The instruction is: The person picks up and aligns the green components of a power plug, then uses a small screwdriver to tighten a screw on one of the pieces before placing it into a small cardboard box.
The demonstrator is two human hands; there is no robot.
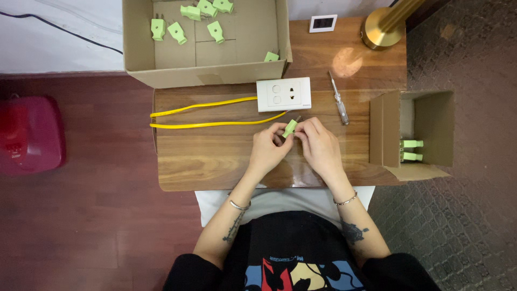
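At the centre of the frame both hands meet over the wooden tabletop [215, 156], the left hand [267, 148] and the right hand [319, 146] each pinching an end of 1 small green plug [291, 127], fingers closed narrow around it, just below the white socket plate [284, 94]. A yellow cable [199, 116] loops out to the left from that plate, and a screwdriver [339, 101] lies just to the right. The big cardboard box [204, 70] at the top holds 6 or so loose green plugs [177, 32]; the smaller box [414, 134] at right holds 2 more. The plug is small, I reckon it could slip from such a fingertip pinch, or a wrist could snag the cable.
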